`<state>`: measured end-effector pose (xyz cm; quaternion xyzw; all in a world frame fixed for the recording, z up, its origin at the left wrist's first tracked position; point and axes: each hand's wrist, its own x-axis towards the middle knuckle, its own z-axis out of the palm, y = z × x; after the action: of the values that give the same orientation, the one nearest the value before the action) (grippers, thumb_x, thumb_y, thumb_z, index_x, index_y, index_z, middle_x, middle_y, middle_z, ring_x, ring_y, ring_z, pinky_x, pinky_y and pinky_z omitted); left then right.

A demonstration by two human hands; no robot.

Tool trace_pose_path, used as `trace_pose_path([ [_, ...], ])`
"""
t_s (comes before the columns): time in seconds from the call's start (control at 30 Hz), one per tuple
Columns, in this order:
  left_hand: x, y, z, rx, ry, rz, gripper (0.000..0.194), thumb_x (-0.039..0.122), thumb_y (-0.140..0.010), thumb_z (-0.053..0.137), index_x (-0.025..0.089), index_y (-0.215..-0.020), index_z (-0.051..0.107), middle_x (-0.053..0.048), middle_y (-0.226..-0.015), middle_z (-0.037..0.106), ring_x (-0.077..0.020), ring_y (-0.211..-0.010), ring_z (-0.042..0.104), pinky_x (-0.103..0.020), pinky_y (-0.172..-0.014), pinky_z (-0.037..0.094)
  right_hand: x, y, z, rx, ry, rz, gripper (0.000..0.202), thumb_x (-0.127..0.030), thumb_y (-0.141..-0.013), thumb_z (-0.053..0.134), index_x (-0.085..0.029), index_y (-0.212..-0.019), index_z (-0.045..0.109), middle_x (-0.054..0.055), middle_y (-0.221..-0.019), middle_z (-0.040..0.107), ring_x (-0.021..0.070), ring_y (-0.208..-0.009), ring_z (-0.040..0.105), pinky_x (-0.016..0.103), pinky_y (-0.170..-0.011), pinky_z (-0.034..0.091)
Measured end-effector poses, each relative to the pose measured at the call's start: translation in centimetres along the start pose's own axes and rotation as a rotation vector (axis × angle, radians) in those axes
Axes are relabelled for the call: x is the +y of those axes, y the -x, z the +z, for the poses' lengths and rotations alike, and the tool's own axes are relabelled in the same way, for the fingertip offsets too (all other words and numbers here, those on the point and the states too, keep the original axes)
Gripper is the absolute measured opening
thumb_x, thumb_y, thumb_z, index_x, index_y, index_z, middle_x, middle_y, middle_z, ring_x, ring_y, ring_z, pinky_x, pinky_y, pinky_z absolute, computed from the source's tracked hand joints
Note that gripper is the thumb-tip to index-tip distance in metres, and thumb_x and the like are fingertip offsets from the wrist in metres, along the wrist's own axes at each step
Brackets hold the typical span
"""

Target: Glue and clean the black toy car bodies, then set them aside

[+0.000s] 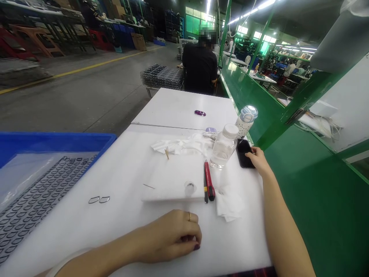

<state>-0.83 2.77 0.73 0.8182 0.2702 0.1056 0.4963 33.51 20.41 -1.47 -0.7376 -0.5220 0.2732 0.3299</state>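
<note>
My left hand (181, 236) rests on the white table (115, 227) with its fingers loosely curled, and nothing shows in it. At the right edge, my right hand (258, 158) grips a black phone (243, 154), thumb over the screen. Just beyond my left hand lies a white foam block (170, 177) with several thin wooden sticks (167, 153) standing in it and a small clear round piece (190, 188) on top. Beside the block are a red-and-black utility knife (209, 181) and dark tweezers (205, 188). Two D-shaped rings (99, 199) lie to the left.
A clear bottle (224, 146) and a dotted bottle (246, 121) stand near the phone. Crumpled tissue (229, 204) lies by the knife. At left, a blue tray (106, 140) holds rows of D-shaped rings. A green partition (311, 184) borders the right side. A person (200, 67) sits ahead.
</note>
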Motion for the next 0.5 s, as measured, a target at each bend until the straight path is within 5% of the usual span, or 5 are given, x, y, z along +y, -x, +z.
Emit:
trace_pose_path([
  [0.3, 0.0, 0.0, 0.1, 0.004, 0.008, 0.003, 0.010, 0.015, -0.090, 0.059, 0.021, -0.091, 0.068, 0.000, -0.080, 0.056, -0.0117, -0.068, 0.051, -0.022, -0.061, 0.037, -0.9, 0.7, 0.1, 0.028, 0.000, 0.013, 0.069, -0.046, -0.064, 0.075, -0.020, -0.127, 0.059, 0.016, -0.137, 0.052, 0.0360, -0.130, 0.048, 0.046, -0.108, 0.044],
  [0.5, 0.0, 0.0, 0.0, 0.000, -0.016, 0.000, 0.010, 0.014, -0.090, 0.060, 0.020, -0.091, 0.068, 0.001, -0.080, 0.056, -0.0110, -0.069, 0.052, -0.022, -0.062, 0.037, -1.7, 1.8, -1.8, -0.108, -0.120, 0.075, 0.053, -0.030, -0.075, 0.057, -0.021, -0.126, 0.064, 0.011, -0.139, 0.060, 0.0303, -0.124, 0.058, 0.037, -0.099, 0.051],
])
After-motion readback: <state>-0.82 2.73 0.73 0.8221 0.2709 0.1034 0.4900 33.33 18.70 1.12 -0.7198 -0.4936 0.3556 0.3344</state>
